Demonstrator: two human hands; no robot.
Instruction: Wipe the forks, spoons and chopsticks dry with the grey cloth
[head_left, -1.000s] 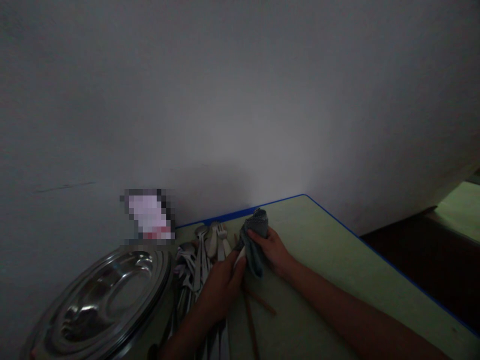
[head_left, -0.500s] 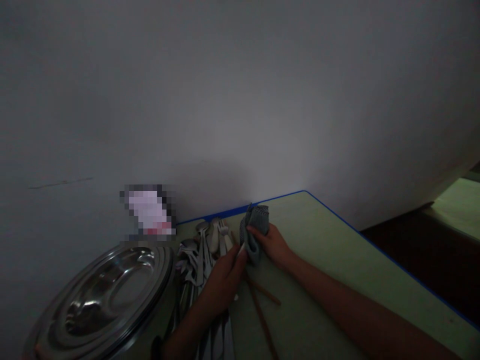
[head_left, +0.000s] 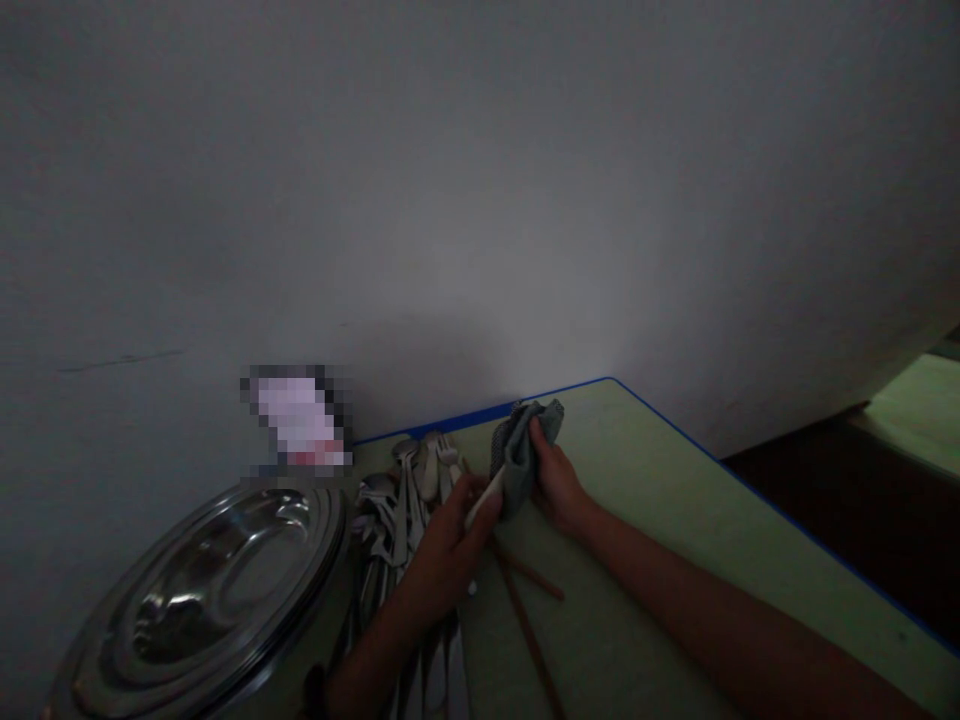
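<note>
A grey-green cloth with a dotted edge [head_left: 519, 468] is bunched above the table, gripped by my right hand [head_left: 561, 490] with its thumb on top. My left hand [head_left: 448, 550] is closed on a slim pale utensil [head_left: 487, 498]. Its far end disappears into the folds of the cloth, so its kind cannot be told. Left of and below my left hand lies a pile of metal spoons, forks and knives [head_left: 405, 500], partly covered by my forearm. Two brown sticks, like chopsticks [head_left: 525, 622], lie crossed on the table below my hands.
Stacked divided steel plates [head_left: 199, 610] stand at the left. A phone-like object, blurred out [head_left: 300, 420], leans against the grey wall [head_left: 480, 200]. The pale green table [head_left: 637, 480] has a blue edge and meets the wall at the back.
My right hand and the cloth have shifted slightly to the right. The cloth is folded differently, and more of the pale utensil shows by my left hand.
</note>
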